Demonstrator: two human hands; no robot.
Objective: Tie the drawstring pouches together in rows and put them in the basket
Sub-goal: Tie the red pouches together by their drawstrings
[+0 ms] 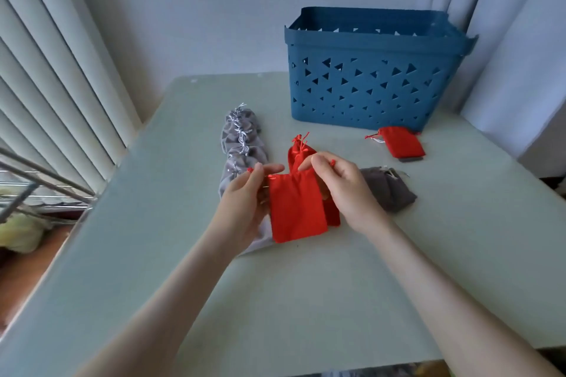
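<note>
A red pouch (295, 208) lies in the middle of the table, over another red pouch (301, 151) that reaches away from me. My left hand (248, 202) pinches a red drawstring at the front pouch's top left corner. My right hand (343, 190) pinches a red drawstring at its top right. A row of light grey pouches (242, 144), tied with silver cords, lies to the left. A blue basket (372, 70) with triangle holes stands at the back right.
A single red pouch (401, 142) lies in front of the basket on a dark pouch. A dark grey pouch pile (390, 188) sits just right of my right hand. Vertical blinds and a wire rack (36, 184) are at the left.
</note>
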